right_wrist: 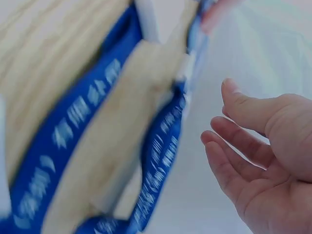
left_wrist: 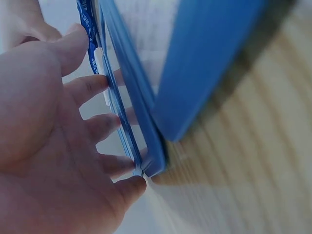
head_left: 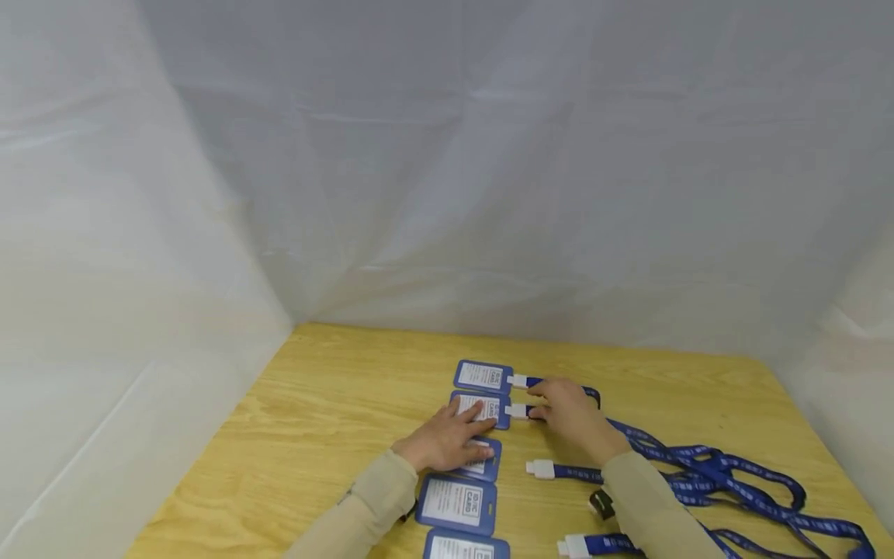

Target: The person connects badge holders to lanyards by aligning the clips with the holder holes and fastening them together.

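Blue badge holders with white cards lie in a column on the wooden table. My left hand [head_left: 447,442] rests palm down with spread fingers across the second holder [head_left: 503,419] from the back and the third holder [head_left: 483,467]. A white clip [head_left: 518,411] on a blue lanyard meets the second holder's slotted end. Just right of that clip is my right hand [head_left: 573,415], thumb and fingers apart over the strap. In the right wrist view, a gap shows between its thumb and fingers, with nothing in it. The rearmost holder [head_left: 482,376] also has a clipped lanyard.
Two more lanyard clips, one white clip [head_left: 541,468] and another [head_left: 574,546], lie nearer me. Tangled blue straps [head_left: 719,470] spread to the right. Two more badge holders, including one [head_left: 454,501], lie at the front. White sheeting [head_left: 447,194] walls the table.
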### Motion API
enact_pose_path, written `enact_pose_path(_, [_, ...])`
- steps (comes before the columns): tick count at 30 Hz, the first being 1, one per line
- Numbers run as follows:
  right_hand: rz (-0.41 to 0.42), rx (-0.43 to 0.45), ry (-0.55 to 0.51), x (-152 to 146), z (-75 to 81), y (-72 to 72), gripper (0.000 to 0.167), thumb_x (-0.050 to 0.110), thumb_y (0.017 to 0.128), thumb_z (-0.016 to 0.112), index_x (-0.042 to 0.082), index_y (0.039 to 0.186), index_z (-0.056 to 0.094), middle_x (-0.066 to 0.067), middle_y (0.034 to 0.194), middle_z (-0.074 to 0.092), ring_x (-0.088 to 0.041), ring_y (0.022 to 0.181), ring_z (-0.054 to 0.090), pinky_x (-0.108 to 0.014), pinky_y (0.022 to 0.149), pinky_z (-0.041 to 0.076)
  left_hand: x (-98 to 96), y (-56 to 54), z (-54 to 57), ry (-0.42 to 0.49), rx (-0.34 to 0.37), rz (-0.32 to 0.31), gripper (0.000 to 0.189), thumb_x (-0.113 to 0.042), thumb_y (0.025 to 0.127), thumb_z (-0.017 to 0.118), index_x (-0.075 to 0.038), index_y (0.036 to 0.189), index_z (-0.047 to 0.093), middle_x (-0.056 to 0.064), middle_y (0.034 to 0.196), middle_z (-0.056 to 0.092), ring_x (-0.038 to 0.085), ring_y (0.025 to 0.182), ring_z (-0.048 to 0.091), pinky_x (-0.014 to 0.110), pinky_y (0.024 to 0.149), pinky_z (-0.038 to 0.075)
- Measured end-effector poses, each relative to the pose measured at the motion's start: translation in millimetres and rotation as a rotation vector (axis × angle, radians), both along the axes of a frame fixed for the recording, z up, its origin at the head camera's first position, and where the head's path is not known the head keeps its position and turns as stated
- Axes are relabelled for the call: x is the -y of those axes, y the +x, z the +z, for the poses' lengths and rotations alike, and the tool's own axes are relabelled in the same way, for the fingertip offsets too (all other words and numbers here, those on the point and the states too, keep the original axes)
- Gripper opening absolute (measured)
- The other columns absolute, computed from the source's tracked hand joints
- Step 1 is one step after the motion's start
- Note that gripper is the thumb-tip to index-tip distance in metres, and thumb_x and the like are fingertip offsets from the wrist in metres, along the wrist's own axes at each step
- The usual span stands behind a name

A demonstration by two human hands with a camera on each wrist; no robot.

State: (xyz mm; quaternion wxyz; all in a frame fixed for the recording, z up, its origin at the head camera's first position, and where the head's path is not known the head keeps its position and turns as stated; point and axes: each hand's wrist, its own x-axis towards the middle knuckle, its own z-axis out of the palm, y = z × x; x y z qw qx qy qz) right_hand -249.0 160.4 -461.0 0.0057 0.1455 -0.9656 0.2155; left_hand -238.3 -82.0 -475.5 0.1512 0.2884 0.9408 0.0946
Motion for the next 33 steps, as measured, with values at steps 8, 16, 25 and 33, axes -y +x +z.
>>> enact_pose_path(8, [0.012, -0.039, 0.032, -18, 20.0, 9.2, 0.033, 0.021, 0.09, 0.078, 0.004, 0.118, 0.074, -0.012, 0.112, 0.072, -0.03, 0.103, 0.068, -0.047, 0.088, 0.058, -2.8, -7.1, -3.0, 0.002, -0.035, -0.006, 0.068, -0.06, 0.1, 0.047, -0.025, 0.158, 0.036, 0.007, 0.167, 0.025, 0.039, 0.155, 0.015, 0.054, 0.126, 0.018])
enact_pose_path(16, [0.039, 0.114, -0.017, -20, 6.3, 27.0, 0.035, 0.026, 0.086, 0.082, 0.006, 0.114, 0.075, -0.004, 0.103, 0.073, -0.017, 0.092, 0.067, -0.041, 0.082, 0.059, 2.3, -2.3, 7.6, 0.064, -0.051, -0.005, 0.067, -0.056, 0.102, 0.047, -0.021, 0.159, 0.035, 0.01, 0.167, 0.024, 0.039, 0.155, 0.016, 0.055, 0.125, 0.02])
enact_pose_path(25, [0.077, 0.277, 0.007, -20, -6.7, 37.8, 0.04, 0.029, 0.076, 0.09, 0.008, 0.107, 0.076, 0.002, 0.096, 0.071, -0.013, 0.086, 0.06, -0.043, 0.086, 0.056, 13.2, 9.8, 9.9, 0.124, -0.054, -0.017, 0.064, -0.052, 0.103, 0.05, -0.018, 0.157, 0.039, 0.011, 0.167, 0.026, 0.039, 0.155, 0.016, 0.056, 0.124, 0.022])
enact_pose_path(33, [0.039, 0.258, -0.006, -21, -2.3, 39.4, 0.02, 0.021, 0.082, 0.085, 0.015, 0.098, 0.076, 0.006, 0.09, 0.067, -0.011, 0.081, 0.056, -0.036, 0.077, 0.055, 28.2, 22.7, 9.1, 0.172, -0.057, -0.026, 0.063, -0.048, 0.103, 0.052, -0.013, 0.155, 0.042, 0.016, 0.164, 0.029, 0.043, 0.153, 0.022, 0.058, 0.123, 0.024])
